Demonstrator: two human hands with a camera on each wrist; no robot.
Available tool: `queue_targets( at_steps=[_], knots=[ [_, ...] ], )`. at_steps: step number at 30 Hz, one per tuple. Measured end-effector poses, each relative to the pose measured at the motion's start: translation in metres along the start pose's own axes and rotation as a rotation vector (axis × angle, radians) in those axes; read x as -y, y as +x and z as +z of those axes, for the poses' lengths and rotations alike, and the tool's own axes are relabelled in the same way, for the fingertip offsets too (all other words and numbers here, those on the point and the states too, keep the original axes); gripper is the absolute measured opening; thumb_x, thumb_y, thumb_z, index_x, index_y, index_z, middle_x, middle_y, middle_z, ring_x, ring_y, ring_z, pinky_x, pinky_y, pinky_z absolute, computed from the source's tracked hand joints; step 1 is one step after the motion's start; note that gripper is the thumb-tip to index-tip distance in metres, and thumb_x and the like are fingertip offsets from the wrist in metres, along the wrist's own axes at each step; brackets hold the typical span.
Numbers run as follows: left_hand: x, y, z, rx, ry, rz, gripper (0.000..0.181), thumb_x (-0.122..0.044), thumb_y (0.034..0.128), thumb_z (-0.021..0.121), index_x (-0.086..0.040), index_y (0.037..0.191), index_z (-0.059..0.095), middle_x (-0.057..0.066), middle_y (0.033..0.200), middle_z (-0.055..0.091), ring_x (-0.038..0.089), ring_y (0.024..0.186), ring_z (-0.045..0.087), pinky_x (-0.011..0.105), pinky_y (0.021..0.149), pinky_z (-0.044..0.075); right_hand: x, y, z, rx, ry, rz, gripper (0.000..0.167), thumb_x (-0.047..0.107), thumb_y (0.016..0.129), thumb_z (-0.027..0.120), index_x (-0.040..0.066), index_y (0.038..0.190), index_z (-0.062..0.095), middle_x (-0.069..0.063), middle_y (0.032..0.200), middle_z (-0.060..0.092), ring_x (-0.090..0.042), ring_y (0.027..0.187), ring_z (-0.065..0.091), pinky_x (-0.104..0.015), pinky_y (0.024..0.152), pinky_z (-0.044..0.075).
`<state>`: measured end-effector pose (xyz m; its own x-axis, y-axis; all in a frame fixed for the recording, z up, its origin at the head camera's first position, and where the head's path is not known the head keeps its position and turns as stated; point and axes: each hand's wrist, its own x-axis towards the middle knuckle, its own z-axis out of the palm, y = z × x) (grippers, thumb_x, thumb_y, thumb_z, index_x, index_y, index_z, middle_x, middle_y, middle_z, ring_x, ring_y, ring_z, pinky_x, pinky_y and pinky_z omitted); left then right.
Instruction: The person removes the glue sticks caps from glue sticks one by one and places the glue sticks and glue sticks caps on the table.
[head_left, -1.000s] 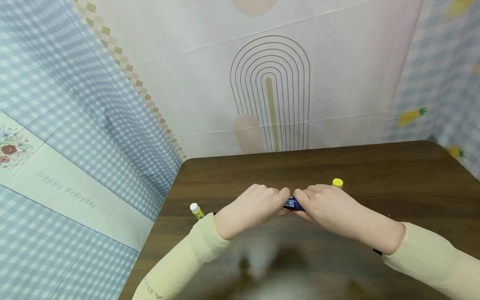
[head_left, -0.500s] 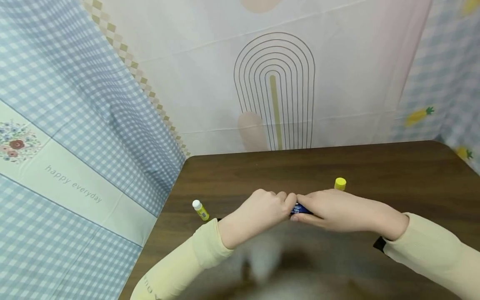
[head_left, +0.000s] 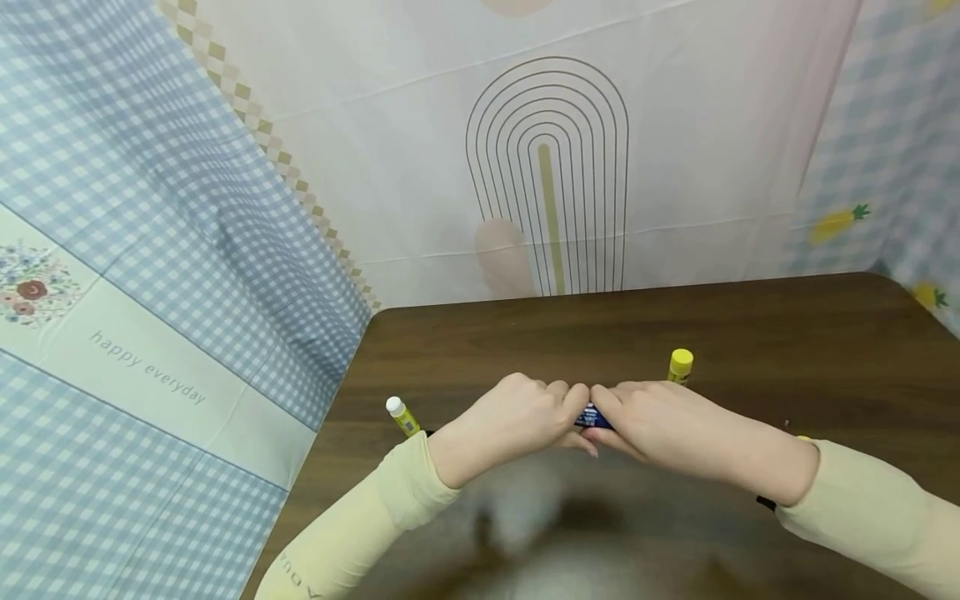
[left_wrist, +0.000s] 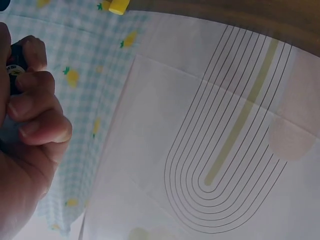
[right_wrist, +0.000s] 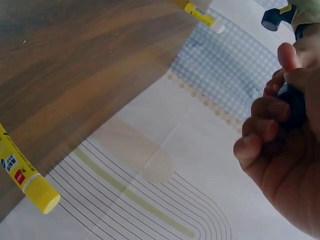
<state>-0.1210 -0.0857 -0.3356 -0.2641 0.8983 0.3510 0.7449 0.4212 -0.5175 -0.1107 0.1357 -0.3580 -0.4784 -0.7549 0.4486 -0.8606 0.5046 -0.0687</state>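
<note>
Left hand and right hand both have fingers curled round a blue tube over the bench, the right kinda blocking a yellow-capped tube whose red label only the right wrist view shows, plus a white-capped tube by the left sleeve.

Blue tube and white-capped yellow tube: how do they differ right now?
The blue tube is held by the left hand and right hand; the white-capped yellow tube stands on the table. The blue tube is mostly hidden by fingers; the white-capped yellow tube shows its cap. Both bear printing.
</note>
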Motion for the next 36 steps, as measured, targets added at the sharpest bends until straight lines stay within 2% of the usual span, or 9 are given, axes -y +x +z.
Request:
queue_targets(
  at_steps=[5,10,17,18,22,25,30,32,36],
  knots=[
    [-0.001,-0.001,0.002,0.006,0.011,-0.013,0.056,-0.069,0.0841,0.065,-0.017,0.073,0.046,-0.009,0.056,0.033,0.005,0.047,0.022,0.022,0.041,0.025,0.002,0.0,0.006,-0.107,-0.075,-0.035,0.049,0.05,0.108,0.025,0.012,0.084,0.043,0.013,0.065,0.033,-0.006,0.056,0.032,-0.021,0.049,0.033],
    [-0.001,-0.005,0.002,0.018,-0.034,-0.033,0.059,-0.07,0.0818,0.067,-0.017,0.071,0.044,-0.01,0.056,0.027,0.005,0.048,0.019,0.021,0.041,0.022,0.003,0.003,0.012,-0.16,-0.188,-0.106,0.053,0.046,0.109,0.018,0.009,0.08,0.043,0.008,0.063,0.031,-0.009,0.055,0.029,-0.021,0.05,0.031],
    [0.005,-0.003,0.003,0.128,-0.342,-0.105,0.054,-0.062,0.0846,0.07,-0.015,0.072,0.047,-0.01,0.054,0.03,0.007,0.045,0.027,0.02,0.042,0.025,0.003,0.003,0.015,-0.192,-0.367,-0.174,0.055,0.034,0.112,0.009,0.006,0.08,0.044,0.001,0.065,0.033,-0.013,0.055,0.031,-0.025,0.053,0.032],
    [0.006,-0.003,0.003,0.15,-0.385,-0.113,0.052,-0.06,0.0864,0.07,-0.015,0.073,0.047,-0.01,0.054,0.032,0.007,0.045,0.029,0.019,0.042,0.026,0.003,0.003,0.014,-0.186,-0.373,-0.173,0.055,0.034,0.112,0.01,0.006,0.08,0.044,0.001,0.065,0.033,-0.013,0.055,0.032,-0.025,0.053,0.032],
    [0.009,-0.001,0.005,0.213,-0.456,-0.14,0.045,-0.053,0.0941,0.066,-0.015,0.077,0.048,-0.01,0.057,0.037,0.006,0.046,0.032,0.019,0.043,0.027,0.002,0.003,0.005,-0.072,-0.249,-0.07,0.034,0.032,0.107,0.047,0.008,0.082,0.046,0.006,0.063,0.035,-0.01,0.054,0.032,-0.025,0.053,0.033],
    [0.005,-0.003,0.004,0.243,-0.399,-0.155,0.04,-0.048,0.0994,0.06,-0.014,0.081,0.05,-0.009,0.061,0.04,0.006,0.048,0.036,0.021,0.044,0.03,0.002,0.004,-0.004,0.108,-0.084,0.078,0.034,0.032,0.093,0.072,0.013,0.081,0.047,0.01,0.061,0.037,-0.007,0.052,0.034,-0.024,0.05,0.033],
    [-0.009,-0.005,-0.001,0.242,-0.22,-0.129,0.032,-0.041,0.1029,0.055,-0.013,0.09,0.054,-0.007,0.072,0.05,0.008,0.058,0.049,0.024,0.05,0.043,-0.002,0.009,-0.009,0.351,0.091,0.245,0.032,0.026,0.087,0.079,0.018,0.076,0.05,0.01,0.059,0.039,-0.005,0.05,0.036,-0.024,0.046,0.03],
    [-0.015,-0.005,-0.003,0.221,-0.162,-0.102,0.028,-0.038,0.1026,0.054,-0.012,0.093,0.055,-0.005,0.077,0.053,0.009,0.063,0.053,0.024,0.055,0.047,-0.001,0.011,-0.007,0.392,0.169,0.28,0.03,0.026,0.086,0.079,0.02,0.075,0.052,0.011,0.059,0.041,-0.005,0.05,0.037,-0.024,0.046,0.03],
    [-0.022,-0.004,-0.003,0.157,-0.045,-0.079,0.02,-0.031,0.0961,0.059,-0.012,0.092,0.055,-0.004,0.078,0.053,0.012,0.065,0.055,0.025,0.057,0.046,0.0,0.015,-0.003,0.378,0.256,0.333,0.032,0.025,0.086,0.077,0.023,0.067,0.051,0.012,0.056,0.039,-0.003,0.048,0.035,-0.022,0.045,0.028]
  ],
)
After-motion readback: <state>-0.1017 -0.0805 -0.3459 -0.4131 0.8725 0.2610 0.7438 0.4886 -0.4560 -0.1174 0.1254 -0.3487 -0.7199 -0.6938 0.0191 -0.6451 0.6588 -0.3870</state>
